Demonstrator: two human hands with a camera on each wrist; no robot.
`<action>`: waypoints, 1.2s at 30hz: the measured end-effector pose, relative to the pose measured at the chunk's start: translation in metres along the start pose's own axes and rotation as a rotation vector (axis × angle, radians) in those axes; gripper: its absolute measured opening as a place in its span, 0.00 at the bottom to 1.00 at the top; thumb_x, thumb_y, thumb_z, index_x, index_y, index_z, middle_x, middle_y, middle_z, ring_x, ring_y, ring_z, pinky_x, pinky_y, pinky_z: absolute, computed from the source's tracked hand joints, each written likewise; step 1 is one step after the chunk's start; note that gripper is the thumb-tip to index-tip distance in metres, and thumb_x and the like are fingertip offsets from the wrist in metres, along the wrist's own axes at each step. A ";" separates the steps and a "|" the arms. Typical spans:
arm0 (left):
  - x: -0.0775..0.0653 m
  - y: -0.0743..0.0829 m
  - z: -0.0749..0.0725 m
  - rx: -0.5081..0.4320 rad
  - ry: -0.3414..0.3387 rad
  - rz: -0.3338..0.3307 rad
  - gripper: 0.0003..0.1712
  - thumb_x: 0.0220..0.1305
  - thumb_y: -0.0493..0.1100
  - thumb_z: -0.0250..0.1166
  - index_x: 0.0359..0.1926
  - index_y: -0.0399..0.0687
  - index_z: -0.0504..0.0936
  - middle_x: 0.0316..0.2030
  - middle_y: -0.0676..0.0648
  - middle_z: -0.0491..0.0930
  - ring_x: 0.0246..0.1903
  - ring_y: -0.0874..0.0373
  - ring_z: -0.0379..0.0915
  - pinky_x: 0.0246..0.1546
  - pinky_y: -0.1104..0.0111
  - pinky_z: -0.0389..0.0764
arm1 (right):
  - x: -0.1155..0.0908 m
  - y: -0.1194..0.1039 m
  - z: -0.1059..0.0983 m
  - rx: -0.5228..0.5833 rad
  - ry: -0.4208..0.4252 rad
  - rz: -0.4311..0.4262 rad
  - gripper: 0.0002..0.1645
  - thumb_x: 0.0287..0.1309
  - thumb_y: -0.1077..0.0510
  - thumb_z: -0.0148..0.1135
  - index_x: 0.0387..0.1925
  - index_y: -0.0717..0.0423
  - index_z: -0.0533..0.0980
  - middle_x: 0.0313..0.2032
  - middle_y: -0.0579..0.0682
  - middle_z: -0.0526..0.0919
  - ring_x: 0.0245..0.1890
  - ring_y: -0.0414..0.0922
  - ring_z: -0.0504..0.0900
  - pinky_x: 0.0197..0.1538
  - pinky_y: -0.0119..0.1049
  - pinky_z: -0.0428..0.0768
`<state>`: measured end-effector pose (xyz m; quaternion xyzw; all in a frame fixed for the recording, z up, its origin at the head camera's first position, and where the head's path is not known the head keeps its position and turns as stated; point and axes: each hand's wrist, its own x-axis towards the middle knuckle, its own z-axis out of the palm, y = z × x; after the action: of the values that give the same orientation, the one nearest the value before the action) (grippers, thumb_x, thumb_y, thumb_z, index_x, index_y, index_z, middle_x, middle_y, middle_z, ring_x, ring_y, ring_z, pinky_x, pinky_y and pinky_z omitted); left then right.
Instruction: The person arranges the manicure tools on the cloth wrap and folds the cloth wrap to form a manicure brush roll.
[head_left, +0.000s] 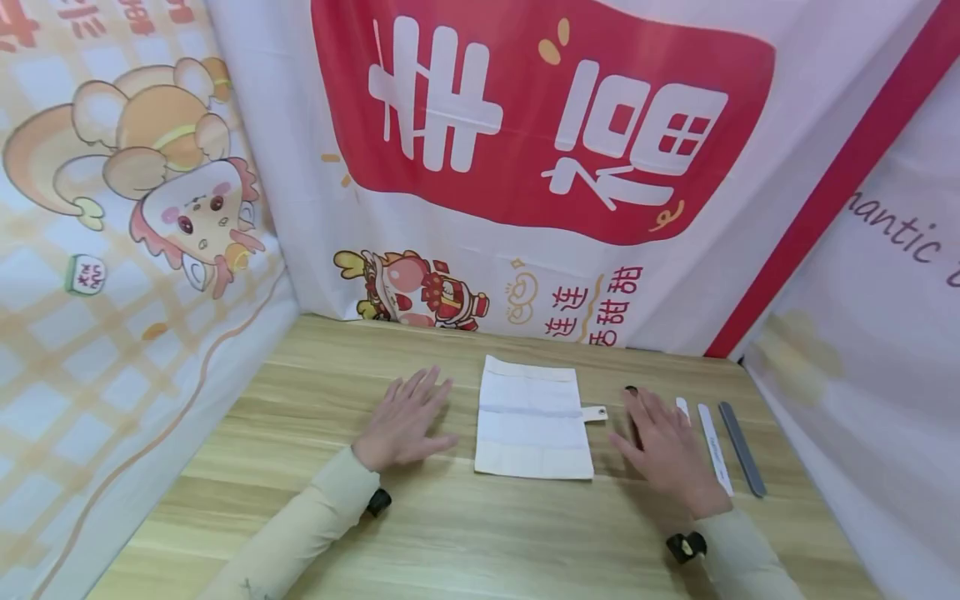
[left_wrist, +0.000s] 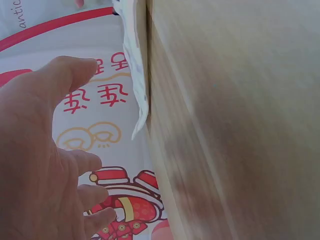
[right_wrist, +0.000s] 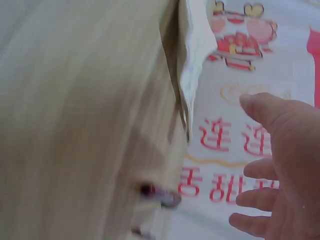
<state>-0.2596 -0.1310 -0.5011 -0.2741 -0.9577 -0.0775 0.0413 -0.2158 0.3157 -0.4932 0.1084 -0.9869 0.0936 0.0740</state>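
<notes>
A white fabric case (head_left: 534, 425) lies unfolded on the table, with crosswise creases and a short snap strap (head_left: 595, 414) on its right side. To its left is my left hand (head_left: 405, 421), held palm down with fingers spread and nothing in it. On the other side, my right hand (head_left: 667, 446) hovers beside the strap, its fingers extended and holding nothing. A small dark object (head_left: 632, 390) shows at the right fingertips; in the right wrist view a dark, shiny thing (right_wrist: 160, 194) lies on the table, blurred. The case appears edge-on in the left wrist view (left_wrist: 134, 60).
Right of the right hand lie a short white strip (head_left: 682, 408), a long white nail file (head_left: 716, 450) and a grey nail file (head_left: 742, 450). Printed cloth hangs behind the wood-grain table (head_left: 480, 542) and at both sides.
</notes>
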 end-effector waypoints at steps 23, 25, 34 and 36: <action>0.084 0.025 0.009 -0.264 -0.047 0.186 0.26 0.68 0.45 0.72 0.63 0.38 0.81 0.59 0.43 0.82 0.60 0.47 0.77 0.65 0.53 0.78 | 0.000 0.188 -0.053 0.060 -0.122 0.158 0.24 0.62 0.55 0.73 0.47 0.75 0.81 0.40 0.69 0.86 0.40 0.61 0.84 0.45 0.60 0.83; 0.088 0.025 0.013 -0.250 -0.062 0.181 0.24 0.68 0.45 0.72 0.61 0.38 0.82 0.57 0.43 0.83 0.57 0.49 0.78 0.62 0.55 0.79 | 0.002 0.197 -0.054 0.089 -0.181 0.209 0.26 0.63 0.53 0.72 0.49 0.74 0.80 0.42 0.70 0.86 0.41 0.60 0.84 0.45 0.59 0.83; 0.104 0.023 0.020 -0.224 -0.084 0.159 0.19 0.67 0.41 0.72 0.55 0.35 0.84 0.48 0.42 0.83 0.47 0.50 0.76 0.56 0.56 0.80 | 0.001 0.223 -0.051 0.197 -0.324 0.415 0.38 0.65 0.38 0.70 0.51 0.73 0.82 0.42 0.66 0.86 0.40 0.54 0.81 0.40 0.47 0.83; 0.105 0.022 0.021 -0.217 -0.082 0.169 0.18 0.66 0.41 0.72 0.53 0.35 0.84 0.47 0.41 0.82 0.46 0.50 0.76 0.55 0.56 0.80 | 0.001 0.228 -0.047 0.203 -0.338 0.438 0.39 0.65 0.36 0.69 0.51 0.71 0.83 0.39 0.62 0.86 0.39 0.53 0.80 0.39 0.44 0.81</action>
<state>-0.3372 -0.0545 -0.5066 -0.3596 -0.9180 -0.1657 -0.0214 -0.2625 0.5438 -0.4859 -0.0864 -0.9707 0.1862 -0.1249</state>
